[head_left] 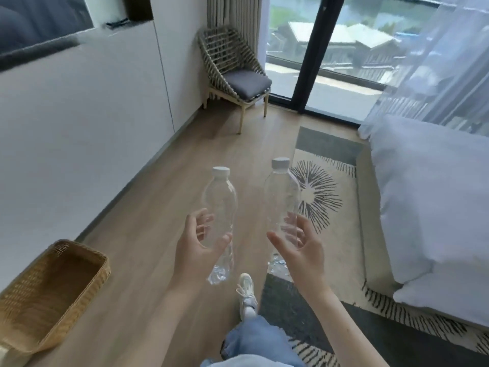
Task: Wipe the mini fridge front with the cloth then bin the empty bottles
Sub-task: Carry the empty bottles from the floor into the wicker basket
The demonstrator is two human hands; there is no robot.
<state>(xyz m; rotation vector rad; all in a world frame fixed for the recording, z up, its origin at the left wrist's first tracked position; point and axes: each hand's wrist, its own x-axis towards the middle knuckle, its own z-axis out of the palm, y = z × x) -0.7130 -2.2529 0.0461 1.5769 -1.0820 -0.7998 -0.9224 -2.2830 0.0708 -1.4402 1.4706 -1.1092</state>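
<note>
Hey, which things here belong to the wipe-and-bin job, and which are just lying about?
Part of the job:
left bottle, in the left hand
right bottle, in the right hand
wicker basket, probably the bin

Just lying about:
chair
bed
rug
curtain

No fridge or cloth in view.
</note>
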